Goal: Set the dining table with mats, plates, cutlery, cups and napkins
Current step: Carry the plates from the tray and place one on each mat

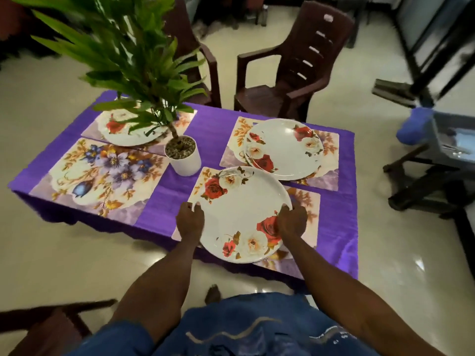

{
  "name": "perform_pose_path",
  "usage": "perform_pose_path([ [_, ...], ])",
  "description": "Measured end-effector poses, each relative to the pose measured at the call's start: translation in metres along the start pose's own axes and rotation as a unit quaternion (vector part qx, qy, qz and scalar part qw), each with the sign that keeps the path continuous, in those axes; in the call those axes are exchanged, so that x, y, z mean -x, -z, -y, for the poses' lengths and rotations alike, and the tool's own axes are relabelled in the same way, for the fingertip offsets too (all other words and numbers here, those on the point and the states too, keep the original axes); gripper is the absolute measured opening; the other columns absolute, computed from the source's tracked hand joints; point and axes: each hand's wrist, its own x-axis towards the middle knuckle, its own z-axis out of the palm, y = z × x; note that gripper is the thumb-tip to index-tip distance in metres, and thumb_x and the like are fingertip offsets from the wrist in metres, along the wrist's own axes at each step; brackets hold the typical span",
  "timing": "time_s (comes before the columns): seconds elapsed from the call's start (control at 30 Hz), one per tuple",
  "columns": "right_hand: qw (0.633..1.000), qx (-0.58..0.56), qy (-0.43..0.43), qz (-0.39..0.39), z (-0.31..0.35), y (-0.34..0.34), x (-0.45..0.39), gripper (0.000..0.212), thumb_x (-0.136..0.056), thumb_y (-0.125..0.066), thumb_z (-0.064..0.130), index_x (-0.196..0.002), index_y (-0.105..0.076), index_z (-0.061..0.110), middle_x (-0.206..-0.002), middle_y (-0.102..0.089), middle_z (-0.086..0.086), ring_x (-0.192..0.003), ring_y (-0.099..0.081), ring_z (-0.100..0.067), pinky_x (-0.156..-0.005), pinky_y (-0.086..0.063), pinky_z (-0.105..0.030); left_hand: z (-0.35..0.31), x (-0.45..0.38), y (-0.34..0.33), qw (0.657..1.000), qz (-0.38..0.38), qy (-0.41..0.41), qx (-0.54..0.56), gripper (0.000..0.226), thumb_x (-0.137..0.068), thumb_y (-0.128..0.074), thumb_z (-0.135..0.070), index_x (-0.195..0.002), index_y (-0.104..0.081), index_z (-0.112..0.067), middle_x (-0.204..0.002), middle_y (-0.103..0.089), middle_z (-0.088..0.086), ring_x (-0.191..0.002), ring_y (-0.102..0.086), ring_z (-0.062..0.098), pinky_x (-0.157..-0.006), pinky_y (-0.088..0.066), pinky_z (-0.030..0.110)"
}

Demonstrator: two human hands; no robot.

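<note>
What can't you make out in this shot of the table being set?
All in the head view:
- Far left plate: partly hidden by the plant.
- Whether the held plate touches its mat: plate hides the gap.
- Left hand and right hand: fingers under the rim are hidden.
- Grey tray: contents blurred.

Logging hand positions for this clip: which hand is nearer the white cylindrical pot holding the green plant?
Left. The left hand grips the round rose-patterned plate's left rim, just below the white cylindrical pot; the right hand grips the opposite rim, farther away.
</note>
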Motion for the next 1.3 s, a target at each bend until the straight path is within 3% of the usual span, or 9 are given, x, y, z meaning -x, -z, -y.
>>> perform_pose_path([
  [0.4,0.995,0.006,-0.031,-0.097,-0.04,-0.019,0.045,0.034,-0.093,-0.054,0.034,-0.113,-0.062,0.008,-0.11,-0.067,-0.01,-0.101,-0.062,-0.029,-0.093,-0.051,-0.046,0.023,-0.033,0.008,0.991,0.125,-0.038,-0.012,0.03,-0.096,-0.059,-0.031,-0.111,-0.06,-0.006,-0.11,-0.066,0.014,-0.105,-0.06,0.035,-0.092,-0.05,0.047],
  [0.5,0.995,0.032,-0.02,-0.089,-0.042,-0.017,0.05,0.034,-0.097,-0.051,0.032,-0.116,-0.061,0.006,-0.116,-0.065,-0.011,-0.108,-0.06,-0.029,-0.097,-0.047,-0.043,0.024,-0.033,0.008,0.991,0.13,-0.036,-0.008,0.029,-0.096,-0.059,-0.031,-0.112,-0.06,-0.007,-0.111,-0.067,0.012,-0.105,-0.061,0.033,-0.092,-0.051,0.048],
  [0.77,0.995,0.075,-0.01,-0.069,-0.046,-0.02,0.048,0.042,-0.101,-0.044,0.038,-0.13,-0.053,0.008,-0.127,-0.06,-0.014,-0.117,-0.057,-0.034,-0.101,-0.046,-0.051,0.023,-0.038,0.005,0.989,0.144,-0.027,-0.027,0.032,-0.097,-0.057,-0.034,-0.116,-0.058,-0.008,-0.116,-0.065,0.012,-0.108,-0.06,0.032,-0.092,-0.051,0.047],
  [1.0,0.994,0.086,-0.004,-0.065,-0.041,-0.018,0.038,0.041,-0.101,-0.048,0.036,-0.13,-0.053,0.008,-0.125,-0.062,-0.013,-0.115,-0.059,-0.032,-0.099,-0.047,-0.046,0.022,-0.039,0.003,0.989,0.141,-0.025,-0.028,0.034,-0.097,-0.057,-0.035,-0.118,-0.058,-0.008,-0.116,-0.065,0.012,-0.108,-0.061,0.031,-0.093,-0.052,0.05],
  [1.3,0.993,0.102,-0.002,-0.066,-0.045,-0.02,0.037,0.042,-0.101,-0.047,0.039,-0.131,-0.052,0.011,-0.13,-0.06,-0.011,-0.118,-0.058,-0.032,-0.102,-0.046,-0.049,0.021,-0.04,-0.001,0.989,0.137,-0.044,-0.023,0.035,-0.098,-0.055,-0.035,-0.12,-0.056,-0.008,-0.119,-0.064,0.012,-0.11,-0.061,0.031,-0.093,-0.052,0.048],
])
